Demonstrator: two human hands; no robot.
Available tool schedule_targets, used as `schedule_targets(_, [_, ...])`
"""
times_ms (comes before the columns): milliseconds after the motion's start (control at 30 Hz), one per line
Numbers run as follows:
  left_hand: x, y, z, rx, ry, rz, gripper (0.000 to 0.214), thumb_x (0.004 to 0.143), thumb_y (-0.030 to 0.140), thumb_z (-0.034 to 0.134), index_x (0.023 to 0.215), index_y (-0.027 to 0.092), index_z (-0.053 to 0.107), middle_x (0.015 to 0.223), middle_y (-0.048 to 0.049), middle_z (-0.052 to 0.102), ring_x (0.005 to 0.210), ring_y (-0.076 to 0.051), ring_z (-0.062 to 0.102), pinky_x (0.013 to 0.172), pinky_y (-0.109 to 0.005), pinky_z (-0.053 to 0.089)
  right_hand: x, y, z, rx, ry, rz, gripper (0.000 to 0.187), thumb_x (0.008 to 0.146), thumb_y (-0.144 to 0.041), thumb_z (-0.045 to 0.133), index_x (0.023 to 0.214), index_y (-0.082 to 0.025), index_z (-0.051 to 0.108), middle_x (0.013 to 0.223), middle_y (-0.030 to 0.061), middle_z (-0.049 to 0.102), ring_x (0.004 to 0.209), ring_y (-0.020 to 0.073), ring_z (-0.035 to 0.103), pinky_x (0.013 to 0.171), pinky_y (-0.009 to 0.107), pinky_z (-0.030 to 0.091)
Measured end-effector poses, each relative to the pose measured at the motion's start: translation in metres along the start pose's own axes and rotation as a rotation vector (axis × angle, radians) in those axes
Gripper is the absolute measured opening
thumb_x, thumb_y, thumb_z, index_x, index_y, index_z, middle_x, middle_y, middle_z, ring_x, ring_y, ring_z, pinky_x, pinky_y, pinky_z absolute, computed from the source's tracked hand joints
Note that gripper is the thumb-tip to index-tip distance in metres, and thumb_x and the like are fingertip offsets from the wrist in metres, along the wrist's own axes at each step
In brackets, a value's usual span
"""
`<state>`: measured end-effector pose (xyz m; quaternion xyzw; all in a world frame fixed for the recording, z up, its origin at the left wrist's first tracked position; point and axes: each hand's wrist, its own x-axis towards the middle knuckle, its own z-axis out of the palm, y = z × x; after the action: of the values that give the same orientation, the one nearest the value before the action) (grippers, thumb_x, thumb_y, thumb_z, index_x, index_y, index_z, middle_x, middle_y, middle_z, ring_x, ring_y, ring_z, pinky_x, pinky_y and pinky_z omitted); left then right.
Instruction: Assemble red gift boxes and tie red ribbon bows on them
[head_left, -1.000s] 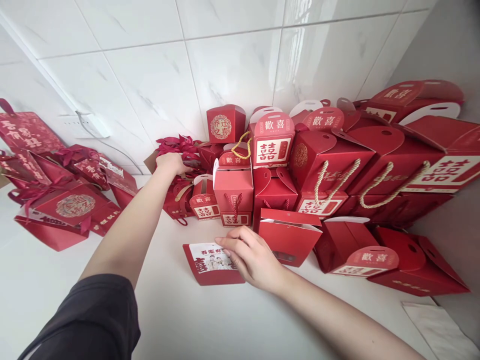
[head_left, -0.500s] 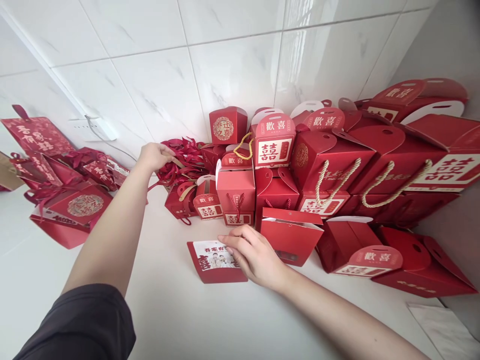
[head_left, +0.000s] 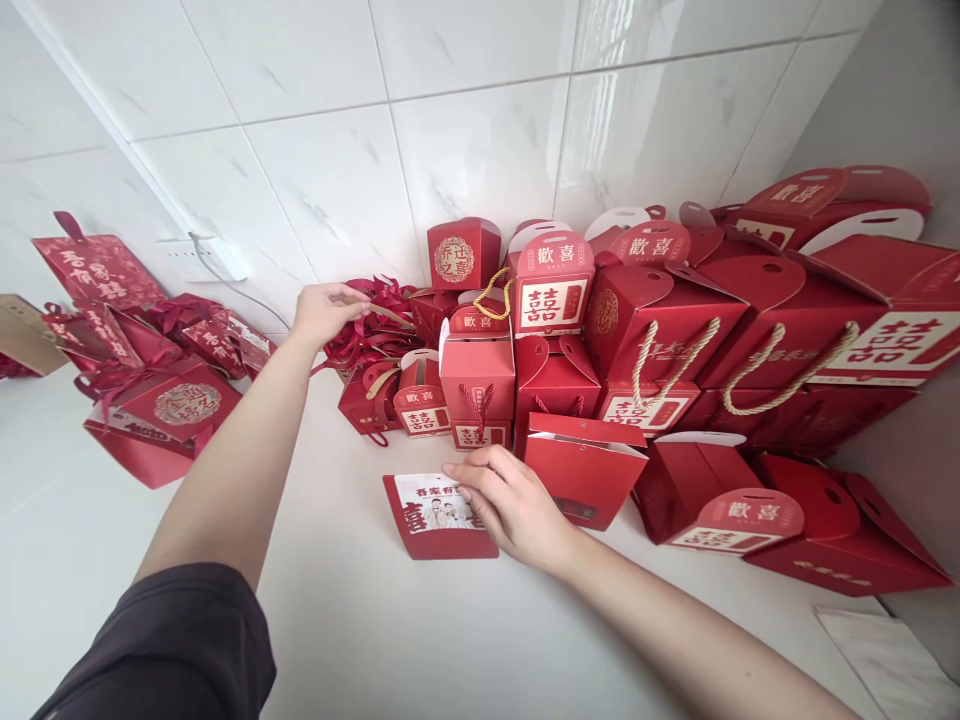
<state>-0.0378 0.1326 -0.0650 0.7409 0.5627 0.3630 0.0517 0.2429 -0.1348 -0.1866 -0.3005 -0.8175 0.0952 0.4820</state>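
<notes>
My right hand (head_left: 517,508) has its thumb and fingers closed at the upper right of a white printed card (head_left: 433,505) with red characters and two cartoon figures. The card lies against a small red paper box (head_left: 454,546) on the white tabletop; the fingers cover its right part. Farther off on the left, my left hand (head_left: 330,308) reaches into a heap of dark red ribbons (head_left: 356,345), its fingertips pinched on a ribbon, though they partly hide it. Just beside my right hand stands a red box (head_left: 577,465) with a slightly open top.
Stacked red gift boxes (head_left: 660,320), some with rope handles, fill the back and right along the tiled wall (head_left: 480,130). Ribboned red boxes (head_left: 150,400) sit at the left. A cable (head_left: 232,290) runs from a wall socket (head_left: 187,258).
The view has shifted slightly, so most things appear a little farther right. My left hand's fingers have moved slightly within the ribbon heap. My right hand stays at the card.
</notes>
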Motion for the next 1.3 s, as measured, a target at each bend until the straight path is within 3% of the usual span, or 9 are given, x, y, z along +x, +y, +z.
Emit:
schedule_targets(133, [-0.007,-0.022,0.02,0.269,-0.089,-0.086,0.019,0.072,0.027,0.069,0.087,0.019,0.078,0.09,-0.0073,0.076,0.09,-0.025,0.069,0.088,-0.032,0.053,0.001,0.0,-0.001,-0.003,0.003,-0.002,0.037,0.095,-0.013,0.047,0.13,-0.025,0.05,0.101,0.0085,0.057,0.089,0.0196,0.057,0.073,0.034,0.052])
schedule_targets(267, [-0.01,-0.033,0.033,0.496,-0.116,-0.16,0.019,0.067,0.014,0.066,0.082,0.013,0.078,0.101,-0.0192,0.073,0.113,-0.039,0.06,0.1,-0.048,0.042,0.001,0.001,-0.001,-0.012,-0.01,0.002,0.035,0.096,-0.014,0.047,0.129,-0.025,0.051,0.101,0.0086,0.057,0.088,0.0198,0.056,0.074,0.034,0.052])
schedule_targets(500, [0.002,-0.012,0.038,0.65,-0.18,-0.198,0.038,0.065,0.016,0.066,0.1,0.003,0.072,0.117,-0.0326,0.062,0.12,-0.049,0.05,0.097,-0.061,0.041,0.001,0.001,0.0,-0.011,-0.006,0.005,0.034,0.096,-0.014,0.047,0.128,-0.023,0.052,0.102,0.0084,0.057,0.091,0.0186,0.057,0.077,0.033,0.052])
schedule_targets(600, [0.006,0.005,0.04,0.597,-0.235,-0.061,0.036,0.069,0.019,0.062,0.102,0.01,0.074,0.121,-0.0223,0.064,0.123,-0.042,0.052,0.103,-0.05,0.041,0.001,0.002,0.0,-0.018,-0.009,0.008,0.033,0.096,-0.015,0.046,0.128,-0.024,0.052,0.103,0.0078,0.057,0.091,0.0179,0.057,0.077,0.032,0.052])
schedule_targets(700, [0.009,0.014,0.049,0.487,-0.4,0.062,0.029,0.069,0.015,0.058,0.089,0.022,0.078,0.1,-0.0052,0.075,0.105,-0.027,0.065,0.096,-0.028,0.049,0.001,0.002,-0.001,-0.021,-0.007,0.01,0.033,0.096,-0.015,0.046,0.128,-0.024,0.052,0.102,0.0078,0.058,0.09,0.018,0.057,0.076,0.032,0.052])
schedule_targets(767, [0.012,0.014,0.057,0.437,-0.456,0.099,0.035,0.067,0.011,0.056,0.09,0.024,0.079,0.097,-0.0005,0.076,0.102,-0.023,0.067,0.094,-0.023,0.049,0.001,0.002,-0.001,-0.022,-0.005,0.009,0.034,0.096,-0.015,0.046,0.128,-0.024,0.051,0.101,0.0079,0.058,0.09,0.0182,0.057,0.076,0.032,0.052])
schedule_targets(967, [0.017,0.0,0.067,0.386,-0.399,0.082,0.042,0.071,0.011,0.055,0.106,0.021,0.076,0.107,-0.0041,0.075,0.105,-0.023,0.067,0.098,-0.026,0.048,0.002,0.0,-0.002,-0.031,-0.008,0.01,0.032,0.096,-0.016,0.046,0.127,-0.023,0.052,0.1,0.0083,0.058,0.089,0.0188,0.057,0.075,0.032,0.052])
schedule_targets(1167, [0.012,0.002,0.071,0.368,-0.5,0.059,0.041,0.063,0.022,0.069,0.104,0.029,0.076,0.108,-0.0014,0.075,0.1,-0.024,0.068,0.087,-0.025,0.051,0.003,0.001,-0.001,-0.033,-0.005,0.009,0.033,0.096,-0.016,0.046,0.127,-0.025,0.052,0.1,0.0078,0.058,0.087,0.0182,0.058,0.073,0.032,0.053])
schedule_targets(1300, [0.01,0.008,0.076,0.388,-0.451,-0.017,0.035,0.057,0.022,0.074,0.091,0.028,0.079,0.099,-0.0044,0.076,0.101,-0.029,0.067,0.089,-0.031,0.05,0.003,0.002,-0.001,-0.032,-0.006,0.007,0.033,0.096,-0.015,0.045,0.127,-0.025,0.052,0.101,0.0081,0.058,0.088,0.0184,0.057,0.073,0.032,0.053])
